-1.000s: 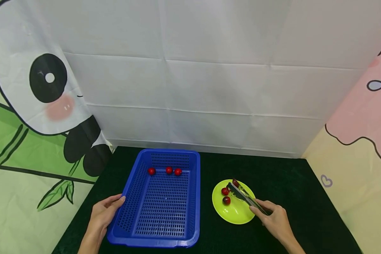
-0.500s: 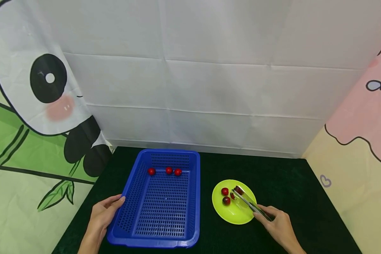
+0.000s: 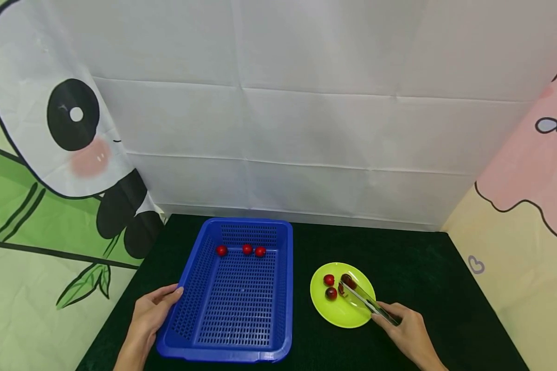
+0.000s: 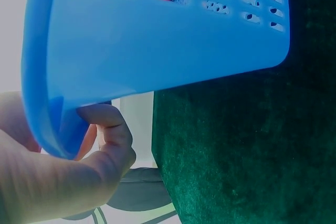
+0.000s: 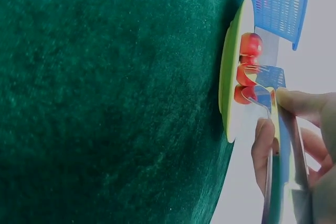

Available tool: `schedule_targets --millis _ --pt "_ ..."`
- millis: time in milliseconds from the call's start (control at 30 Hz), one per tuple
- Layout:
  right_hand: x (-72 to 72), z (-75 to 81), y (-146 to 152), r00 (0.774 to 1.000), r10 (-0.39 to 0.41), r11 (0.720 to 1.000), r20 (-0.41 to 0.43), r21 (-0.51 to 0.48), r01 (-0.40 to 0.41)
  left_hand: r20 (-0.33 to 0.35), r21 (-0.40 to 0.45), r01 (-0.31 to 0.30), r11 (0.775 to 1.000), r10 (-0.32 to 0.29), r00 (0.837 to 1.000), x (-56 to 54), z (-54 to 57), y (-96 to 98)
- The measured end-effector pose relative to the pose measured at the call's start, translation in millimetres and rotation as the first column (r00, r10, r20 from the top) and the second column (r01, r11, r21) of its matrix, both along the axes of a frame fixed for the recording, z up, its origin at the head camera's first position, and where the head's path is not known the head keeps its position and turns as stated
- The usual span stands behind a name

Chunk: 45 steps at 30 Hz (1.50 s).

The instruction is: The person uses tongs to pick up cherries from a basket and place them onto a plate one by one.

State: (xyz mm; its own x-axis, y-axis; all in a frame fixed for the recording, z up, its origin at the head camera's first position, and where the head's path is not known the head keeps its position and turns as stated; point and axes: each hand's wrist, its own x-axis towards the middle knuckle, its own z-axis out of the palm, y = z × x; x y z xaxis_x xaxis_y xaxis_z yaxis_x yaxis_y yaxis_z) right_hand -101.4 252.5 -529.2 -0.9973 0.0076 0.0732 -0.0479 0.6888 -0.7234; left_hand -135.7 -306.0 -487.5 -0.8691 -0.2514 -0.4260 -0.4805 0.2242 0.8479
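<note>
My left hand (image 3: 149, 314) grips the left rim of a blue perforated plastic basket (image 3: 285, 288); in the left wrist view its fingers curl under that rim. Three red cherry tomatoes (image 3: 247, 249) lie toward the basket's far end. On the right, my right hand (image 3: 406, 327) holds metal tongs (image 3: 370, 303) between thumb and fingers, their tips down over a yellow-green plate (image 3: 339, 317). One dark red tomato (image 3: 348, 281) lies at the tips; whether they clamp it, I cannot tell. Other tomatoes (image 3: 331, 293) lie beside it on the plate. The right wrist view shows fork-like tong ends (image 5: 257, 69).
Dark green cloth (image 3: 422, 278) covers the table. A white sheet (image 3: 306, 129) hangs behind it. Printed cartoon cloths, a panda (image 3: 88, 170) on the left and a pink figure (image 3: 534, 170) on the right, flank the table.
The tongs have moved slightly right and toward me, and the dark red tomato at their tips now sits lower on the plate. The left hand and basket stay put.
</note>
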Motion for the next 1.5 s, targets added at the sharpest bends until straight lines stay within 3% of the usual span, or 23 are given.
schedule_targets --millis 167,1100,1500 --pt "-1.0 1.8 3 0.999 -0.011 1.0 0.045 0.015 0.011 -0.002 -0.003 -0.002 1.0 0.002 1.0 0.5 -0.5 0.0" --pt "0.9 7.5 8 0.999 -0.002 0.999 0.04 0.048 0.0 -0.02 -0.031 0.01 0.999 -0.01 1.0 -0.6 -2.0 -0.2" --pt "3.2 10.9 7 0.996 -0.017 0.999 0.084 0.051 0.012 -0.013 -0.037 0.003 0.999 -0.004 1.0 -0.8 -1.2 1.1"
